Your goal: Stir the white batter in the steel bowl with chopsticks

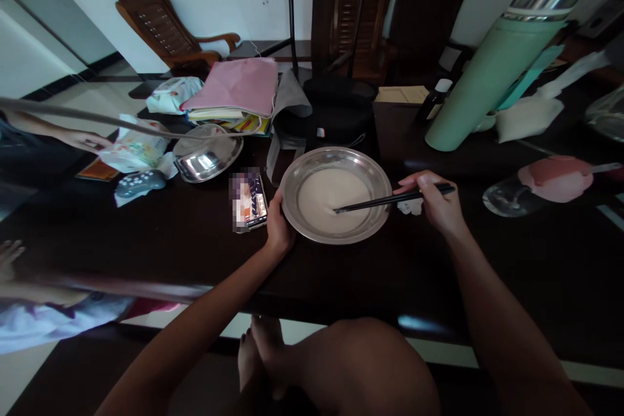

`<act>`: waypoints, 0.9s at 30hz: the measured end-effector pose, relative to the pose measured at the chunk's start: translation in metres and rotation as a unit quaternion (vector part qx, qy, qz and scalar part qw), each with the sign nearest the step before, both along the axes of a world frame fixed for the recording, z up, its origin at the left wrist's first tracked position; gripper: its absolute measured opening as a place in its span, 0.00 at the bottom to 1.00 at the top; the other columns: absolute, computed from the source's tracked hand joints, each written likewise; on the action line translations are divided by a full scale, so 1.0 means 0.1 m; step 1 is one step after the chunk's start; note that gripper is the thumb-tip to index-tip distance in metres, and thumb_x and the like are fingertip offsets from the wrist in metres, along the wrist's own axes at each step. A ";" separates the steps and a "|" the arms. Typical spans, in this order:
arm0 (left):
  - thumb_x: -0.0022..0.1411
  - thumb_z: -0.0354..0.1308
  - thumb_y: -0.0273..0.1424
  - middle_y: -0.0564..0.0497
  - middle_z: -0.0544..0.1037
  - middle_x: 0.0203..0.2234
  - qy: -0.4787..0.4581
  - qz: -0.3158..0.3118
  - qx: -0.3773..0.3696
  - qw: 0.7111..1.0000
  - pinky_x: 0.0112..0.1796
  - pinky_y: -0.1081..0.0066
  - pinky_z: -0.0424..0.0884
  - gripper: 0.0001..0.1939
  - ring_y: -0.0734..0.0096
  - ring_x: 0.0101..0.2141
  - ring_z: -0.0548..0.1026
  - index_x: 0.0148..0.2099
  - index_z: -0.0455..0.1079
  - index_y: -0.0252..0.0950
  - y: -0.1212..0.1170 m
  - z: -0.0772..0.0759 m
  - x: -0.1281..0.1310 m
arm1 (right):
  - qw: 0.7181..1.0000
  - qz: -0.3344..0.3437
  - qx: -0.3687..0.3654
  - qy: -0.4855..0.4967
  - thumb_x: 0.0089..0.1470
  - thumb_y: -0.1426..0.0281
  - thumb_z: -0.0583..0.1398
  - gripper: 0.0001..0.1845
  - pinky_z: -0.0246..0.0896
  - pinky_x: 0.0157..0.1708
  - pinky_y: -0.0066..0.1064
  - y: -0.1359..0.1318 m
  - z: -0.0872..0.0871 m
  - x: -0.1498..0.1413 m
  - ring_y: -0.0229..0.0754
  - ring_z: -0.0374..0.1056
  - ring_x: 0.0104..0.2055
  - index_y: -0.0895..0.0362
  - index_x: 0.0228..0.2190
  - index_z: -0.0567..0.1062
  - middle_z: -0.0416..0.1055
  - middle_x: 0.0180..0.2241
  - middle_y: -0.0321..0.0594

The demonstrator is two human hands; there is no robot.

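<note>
A round metal bowl [288, 198] with a wide rim sits before me on the dark table, holding a pale, creamy liquid [326, 195]. My left hand [279, 226] grips the bowl's left side by the rim. In my right hand [436, 201] is a pair of dark chopsticks [385, 200], held low and slanting over the right rim, their tips dipped into the liquid near its middle. A crumpled white tissue [410, 207] lies between the bowl and my right hand. Just left of my left hand, a phone [251, 200] lies with its screen lit.
Left are an overturned metal bowl [207, 153], a grey game controller [140, 184], a stack with a pink folder [234, 88] and another person's hand [90, 141] at a tissue pack [134, 146]. Right stand a green thermos [487, 81] and a glass cup with a pink cover [556, 182].
</note>
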State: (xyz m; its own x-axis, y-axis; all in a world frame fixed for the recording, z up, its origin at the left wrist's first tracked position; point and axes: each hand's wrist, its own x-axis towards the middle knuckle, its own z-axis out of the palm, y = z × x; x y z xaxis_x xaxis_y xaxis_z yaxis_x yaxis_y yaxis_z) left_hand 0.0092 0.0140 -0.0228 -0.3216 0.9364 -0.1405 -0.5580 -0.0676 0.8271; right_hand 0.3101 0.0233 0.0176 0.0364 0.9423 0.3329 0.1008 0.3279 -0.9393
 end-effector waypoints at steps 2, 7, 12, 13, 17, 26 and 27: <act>0.56 0.66 0.44 0.49 0.88 0.40 -0.002 -0.001 0.002 1.000 0.59 0.58 0.75 0.13 0.50 0.54 0.82 0.36 0.79 0.39 0.00 0.00 0.00 | 0.999 0.014 0.013 -0.032 0.60 0.45 0.66 0.23 0.80 0.36 0.35 0.00 0.00 -0.01 0.44 0.82 0.33 0.50 0.31 0.86 0.85 0.30 0.39; 0.57 0.64 0.42 0.50 0.88 0.40 0.005 0.006 -0.001 1.000 0.60 0.60 0.74 0.13 0.52 0.54 0.81 0.38 0.80 0.39 0.00 -0.01 -0.01 | 1.000 -0.013 0.016 -0.002 0.61 0.45 0.65 0.24 0.79 0.31 0.34 0.01 -0.01 0.00 0.45 0.82 0.31 0.51 0.31 0.86 0.85 0.29 0.41; 0.57 0.65 0.42 0.51 0.88 0.40 -0.004 -0.002 -0.001 1.000 0.60 0.59 0.75 0.12 0.52 0.54 0.81 0.37 0.80 0.40 0.00 0.00 -0.01 | 0.999 0.004 0.017 -0.031 0.60 0.45 0.67 0.22 0.81 0.37 0.35 0.00 0.00 0.00 0.46 0.83 0.35 0.50 0.31 0.86 0.85 0.31 0.40; 0.57 0.65 0.42 0.51 0.88 0.39 -0.003 -0.001 -0.001 1.000 0.60 0.59 0.75 0.12 0.52 0.55 0.81 0.37 0.80 0.40 0.01 0.00 -0.01 | 0.999 -0.005 0.020 -0.035 0.60 0.45 0.66 0.22 0.81 0.38 0.36 0.00 0.00 0.00 0.46 0.83 0.35 0.50 0.31 0.86 0.86 0.31 0.40; 0.57 0.65 0.42 0.50 0.87 0.40 0.001 0.004 -0.005 1.000 0.61 0.60 0.74 0.12 0.51 0.56 0.80 0.36 0.79 0.39 0.01 -0.01 -0.01 | 1.000 -0.011 0.010 -0.007 0.61 0.44 0.64 0.24 0.81 0.33 0.36 0.00 0.00 0.00 0.46 0.83 0.31 0.51 0.32 0.85 0.84 0.28 0.41; 0.59 0.63 0.41 0.49 0.87 0.41 0.004 -0.002 0.000 1.000 0.61 0.59 0.74 0.12 0.50 0.56 0.81 0.37 0.80 0.39 -0.01 0.02 -0.01 | 1.000 -0.021 0.004 0.007 0.60 0.43 0.65 0.24 0.80 0.31 0.34 0.00 0.01 -0.01 0.45 0.82 0.30 0.50 0.32 0.86 0.85 0.28 0.40; 0.59 0.63 0.41 0.49 0.87 0.40 0.003 -0.005 0.000 1.000 0.60 0.58 0.74 0.12 0.50 0.56 0.81 0.38 0.80 0.39 -0.01 0.03 -0.01 | 1.000 -0.010 0.001 0.005 0.60 0.43 0.65 0.24 0.80 0.31 0.34 0.00 0.01 -0.01 0.45 0.82 0.30 0.50 0.32 0.86 0.85 0.28 0.40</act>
State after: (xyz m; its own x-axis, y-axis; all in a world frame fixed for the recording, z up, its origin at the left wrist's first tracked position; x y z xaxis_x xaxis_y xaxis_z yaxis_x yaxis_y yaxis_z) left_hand 0.0086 0.0130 -0.0200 -0.3129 0.9395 -0.1394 -0.5542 -0.0614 0.8301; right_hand 0.3091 0.0229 0.0181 0.0589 0.9408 0.3338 0.0990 0.3272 -0.9397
